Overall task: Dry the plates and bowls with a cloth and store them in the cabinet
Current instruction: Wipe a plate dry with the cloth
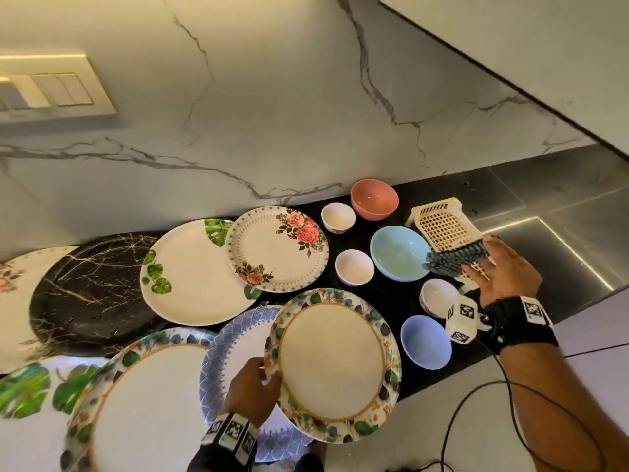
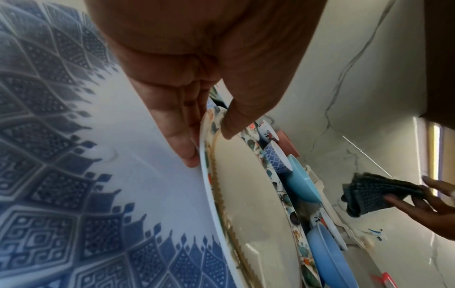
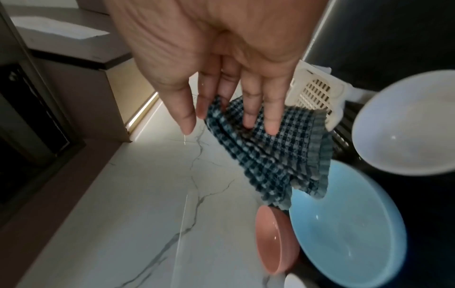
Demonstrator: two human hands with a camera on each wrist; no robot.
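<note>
My left hand [image 1: 269,376] pinches the left rim of a white plate with a leaf-and-flower border [image 1: 333,366], thumb on top and fingers underneath. In the left wrist view the left hand [image 2: 209,140] holds that plate [image 2: 248,194] tilted over a blue-patterned plate [image 2: 98,136]. To the right, my right hand [image 1: 483,264] holds a folded dark checked cloth [image 1: 452,258] above the light blue bowl [image 1: 400,252]. The cloth [image 3: 270,159] hangs wedged between the fingers of the right hand [image 3: 229,122], the thumb apart from it.
Several more plates cover the black counter [image 1: 384,301] to the left. Pink bowl [image 1: 374,199], periwinkle bowl [image 1: 425,342] and small white bowls [image 1: 354,267] stand at the right. A cream plastic basket [image 1: 442,226] lies by the steel surface [image 1: 551,240]. A marble wall backs the counter.
</note>
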